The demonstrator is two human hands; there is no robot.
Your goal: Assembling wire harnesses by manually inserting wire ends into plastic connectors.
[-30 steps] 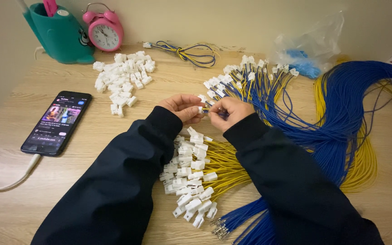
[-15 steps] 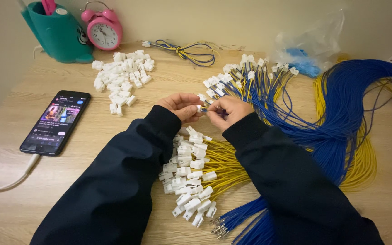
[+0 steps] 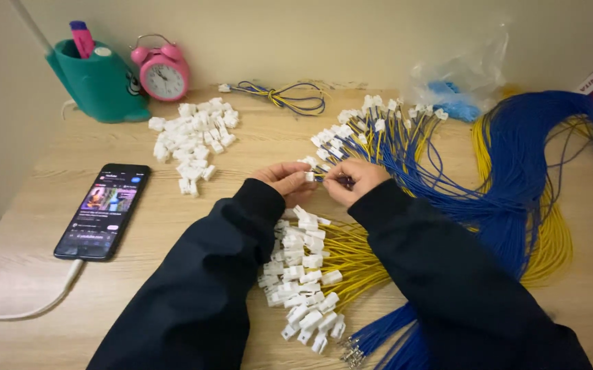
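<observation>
Left hand [image 3: 284, 179] pinches one white connector [image 3: 309, 176]; right hand [image 3: 353, 181] grips its wire [image 3: 324, 178]. One phone [image 3: 103, 210].

You're at a home desk turned into a small wiring bench: a wooden tabletop [image 3: 139, 315] against a plain wall, a pink alarm clock [image 3: 163, 71] and teal pen holder [image 3: 94, 81] at 11 o'clock, a charging phone [image 3: 103, 210] at 9, blue and yellow wire bundles [image 3: 529, 178] at 3.

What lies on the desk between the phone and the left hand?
Head view: bare wood between phone and left hand; loose white connectors sit farther back.
</observation>
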